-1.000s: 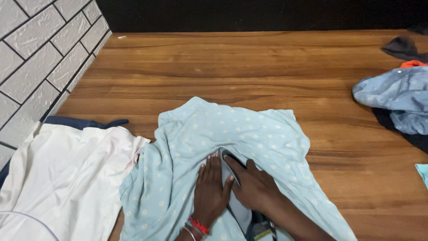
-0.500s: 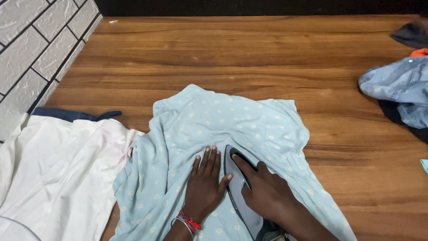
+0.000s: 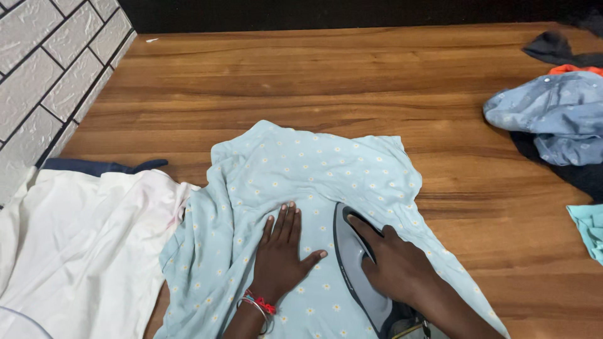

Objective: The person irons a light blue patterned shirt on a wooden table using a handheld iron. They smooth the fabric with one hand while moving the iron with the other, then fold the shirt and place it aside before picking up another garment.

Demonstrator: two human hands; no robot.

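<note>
A big brown wooden table (image 3: 326,81) is filling most of the view. A grey and white brick wall (image 3: 44,69) is standing along its left side.

A light blue cloth with small white flowers (image 3: 301,182) is lying spread out on the table, near the bottom middle. It is bunching up in soft folds on its left side and its top edge. A white cloth (image 3: 75,251) is lying just beside it on the left, touching its edge. A dark blue cloth (image 3: 94,166) is peeking out from under the white one.

Far over on the right, well apart from the hands, a pile of clothes (image 3: 553,119) is sitting on the table. The top one is pale denim blue, with dark and orange bits behind it. A small piece of green-blue cloth (image 3: 589,229) is showing at the right edge.

A grey iron (image 3: 352,263) is resting on the flowered cloth, with its pointed tip facing away from the person.

The right hand (image 3: 396,267) is wrapping around the top of the iron. Its fingers are curling closed around the handle, and one finger is stretching forward along it.

The left hand (image 3: 279,257) is lying flat on the flowered cloth, just beside the iron but not touching it. Its fingers are straight and close together, with the thumb sticking out to the side. It is holding nothing, only pressing down on the cloth. Red and white bands (image 3: 257,306) are sitting on its wrist.
</note>
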